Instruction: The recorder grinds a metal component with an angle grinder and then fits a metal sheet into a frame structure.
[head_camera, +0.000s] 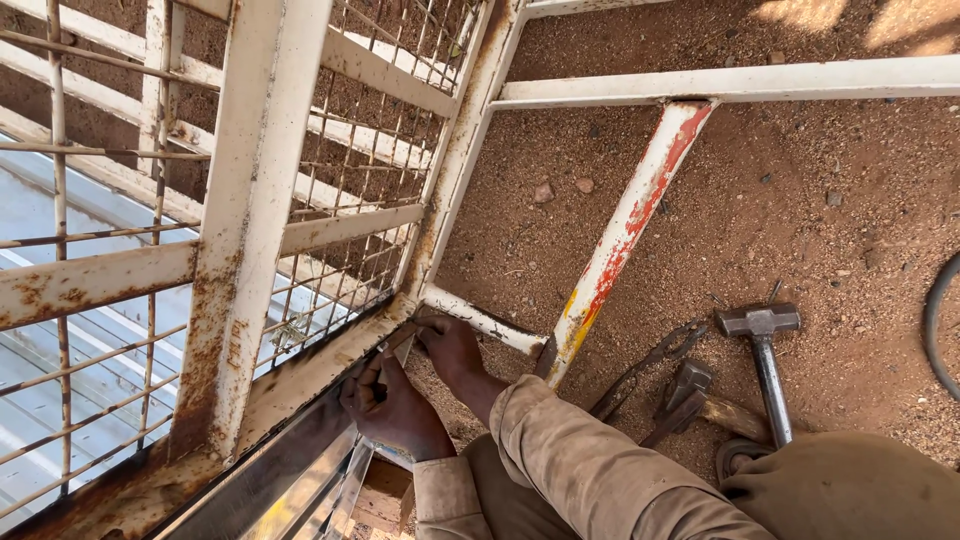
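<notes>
No packages, labels, signs or screens are to be seen anywhere in the view.

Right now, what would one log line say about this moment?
left hand: gripping the lower rail of the rusty white cage frame | right hand: on frame corner | hammer, pliers: on dirt
</notes>
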